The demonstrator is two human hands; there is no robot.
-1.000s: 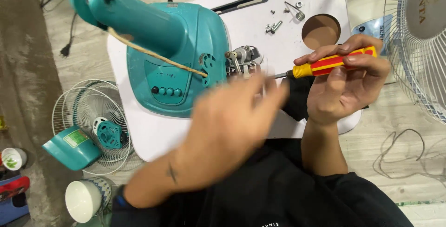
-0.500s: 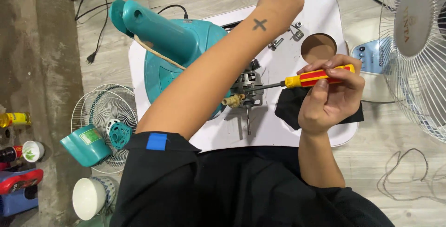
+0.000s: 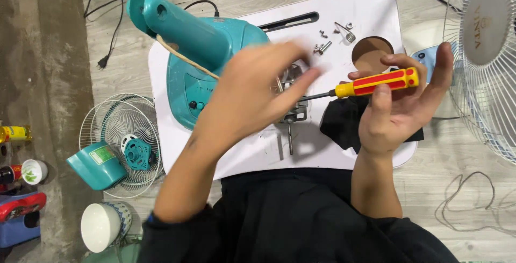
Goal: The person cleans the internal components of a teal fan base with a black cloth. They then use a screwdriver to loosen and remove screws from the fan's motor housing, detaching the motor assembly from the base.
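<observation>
My right hand [image 3: 400, 99] loosely holds a red and yellow screwdriver [image 3: 376, 82], whose shaft points left at a small metal motor part [image 3: 293, 113] on the white tray table [image 3: 371, 10]. My left hand [image 3: 252, 88] hovers blurred over that part and the teal fan base [image 3: 188, 48]; its fingers are together and I cannot tell whether they hold anything. Loose screws and a spring [image 3: 330, 37] lie at the table's far side beside a round hole [image 3: 372, 53]. A black cloth [image 3: 341, 126] lies under my right wrist.
On the floor at left lie a white fan grille [image 3: 115, 128] with a teal motor cover [image 3: 97, 165], a white bowl [image 3: 102, 226], jars [image 3: 16, 134] and a power plug [image 3: 102, 63]. Another fan grille [image 3: 484, 53] stands at right. Loose cord [image 3: 473, 204] lies at lower right.
My left hand pulled back from the screws at the far side and now hovers over the motor part. The right hand's fingers opened around the screwdriver.
</observation>
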